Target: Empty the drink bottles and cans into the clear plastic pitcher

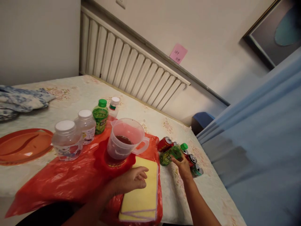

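My right hand (182,164) is closed around a green-labelled drink bottle (166,157) with a green cap, tilted far over among the cans. Beside it are a red can (165,143), another dark red can (192,160) and a green can (197,170). Above a folded yellow cloth (143,201) hovers my left hand (134,180), its fingers loosely bent and holding nothing. Just beyond that hand, a clear measuring jug (125,138) with dark liquid stands in a red scalloped dish (100,157).
A red plastic sheet (63,179) lies under the jug and cloth. Two white-lidded jars (67,141), an upright green bottle (100,117) and a white-capped bottle (113,108) stand left. An orange tray (23,144) is farther left; a blue curtain (246,150) hangs right.
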Action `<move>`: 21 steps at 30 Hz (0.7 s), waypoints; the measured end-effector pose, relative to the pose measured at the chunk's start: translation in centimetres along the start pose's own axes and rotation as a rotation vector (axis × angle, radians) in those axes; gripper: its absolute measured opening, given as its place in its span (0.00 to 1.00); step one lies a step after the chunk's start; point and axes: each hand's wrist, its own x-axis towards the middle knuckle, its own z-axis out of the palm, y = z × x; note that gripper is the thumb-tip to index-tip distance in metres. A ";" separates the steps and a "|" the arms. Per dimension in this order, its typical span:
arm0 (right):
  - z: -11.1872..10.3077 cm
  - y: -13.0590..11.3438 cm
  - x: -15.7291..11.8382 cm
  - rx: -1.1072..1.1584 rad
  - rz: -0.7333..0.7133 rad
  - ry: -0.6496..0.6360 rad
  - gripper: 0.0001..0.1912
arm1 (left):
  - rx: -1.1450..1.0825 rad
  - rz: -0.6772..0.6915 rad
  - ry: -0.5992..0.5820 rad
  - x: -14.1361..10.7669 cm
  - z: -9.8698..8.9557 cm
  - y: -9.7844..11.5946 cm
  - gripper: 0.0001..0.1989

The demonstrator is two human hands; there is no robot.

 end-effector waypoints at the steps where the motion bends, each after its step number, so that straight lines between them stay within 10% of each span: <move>1: 0.1 0.3 0.1 0.010 0.000 0.000 0.31 | 0.008 0.002 0.002 0.0 0.0 0.0 0.31; 21: 4.3 8.7 -2.1 -0.093 0.088 0.215 0.26 | 0.064 -0.037 0.006 -0.3 0.4 1.1 0.34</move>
